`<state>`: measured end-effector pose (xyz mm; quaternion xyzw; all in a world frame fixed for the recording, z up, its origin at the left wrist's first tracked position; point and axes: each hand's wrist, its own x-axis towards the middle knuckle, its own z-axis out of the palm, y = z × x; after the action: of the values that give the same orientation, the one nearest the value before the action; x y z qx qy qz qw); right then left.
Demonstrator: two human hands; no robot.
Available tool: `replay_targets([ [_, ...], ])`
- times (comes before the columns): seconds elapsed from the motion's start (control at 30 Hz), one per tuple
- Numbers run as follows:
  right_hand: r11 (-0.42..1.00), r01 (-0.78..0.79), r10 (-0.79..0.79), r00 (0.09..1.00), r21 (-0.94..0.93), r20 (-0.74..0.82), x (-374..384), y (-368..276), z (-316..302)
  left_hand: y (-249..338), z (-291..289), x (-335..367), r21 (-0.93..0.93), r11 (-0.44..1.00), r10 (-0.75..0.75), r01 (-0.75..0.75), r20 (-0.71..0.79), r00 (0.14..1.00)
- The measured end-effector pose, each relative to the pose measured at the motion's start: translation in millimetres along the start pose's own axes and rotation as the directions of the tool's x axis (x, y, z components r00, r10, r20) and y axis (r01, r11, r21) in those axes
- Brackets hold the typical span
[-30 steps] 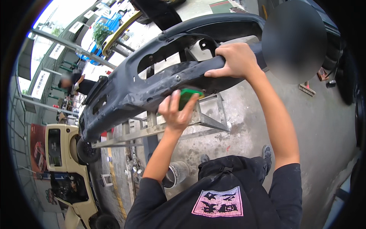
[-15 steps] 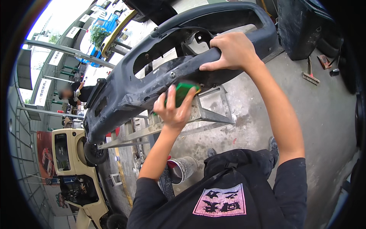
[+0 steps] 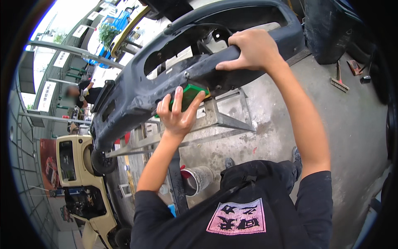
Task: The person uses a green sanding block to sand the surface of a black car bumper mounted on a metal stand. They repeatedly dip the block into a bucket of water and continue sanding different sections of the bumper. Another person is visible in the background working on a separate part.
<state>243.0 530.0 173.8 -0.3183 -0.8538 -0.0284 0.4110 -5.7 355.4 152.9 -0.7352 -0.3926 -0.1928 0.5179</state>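
Note:
A long dark grey car bumper (image 3: 137, 96) with large openings lies slantwise ahead of me, with scuffed patches on its surface. My left hand (image 3: 177, 119) has its fingers round a green sanding block (image 3: 191, 93), which rests against the bumper's near lower face. Further right, my right hand (image 3: 258, 50) grips the bumper's near upper edge, thumb on the close side and fingers over the top. Beneath the bumper is a metal frame stand (image 3: 212, 115). The block's working face is hidden.
A whitish bucket (image 3: 202, 177) stands on the floor below my left forearm. At the right are a black bin (image 3: 325, 35) and a brush (image 3: 340, 84). A beige off-road vehicle (image 3: 83, 159) is at the left, with another person (image 3: 88, 93) beyond the bumper's far end.
My left hand has slid a little to the left along the bumper with the sanding block. The right hand keeps its hold on the edge.

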Motion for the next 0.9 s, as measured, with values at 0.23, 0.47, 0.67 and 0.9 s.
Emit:
replay_targets([
  [0.23, 0.999, -0.04, 0.04, 0.996, 0.004, 0.082, 1.7, 3.6, -8.9, 7.9, 8.5, 1.4, 0.006, 1.0, 0.016, -0.016, 0.012, 1.0],
  [0.47, 0.998, -0.061, 0.061, 0.992, -0.003, 0.111, 2.6, 4.6, -7.9, 18.6, 22.4, 3.6, -0.068, 0.998, 0.007, -0.009, -0.029, 1.0],
  [0.67, 0.999, -0.036, 0.036, 0.999, -0.011, 0.015, 4.3, 4.8, -5.6, 18.5, 23.6, -10.4, -0.083, 0.973, -0.226, 0.216, -0.154, 0.962],
  [0.9, 0.998, -0.052, 0.053, 0.997, -0.025, 0.061, 0.4, 1.4, -6.1, 23.2, 14.7, -8.0, -0.093, 0.94, -0.339, 0.329, -0.127, 0.932],
])
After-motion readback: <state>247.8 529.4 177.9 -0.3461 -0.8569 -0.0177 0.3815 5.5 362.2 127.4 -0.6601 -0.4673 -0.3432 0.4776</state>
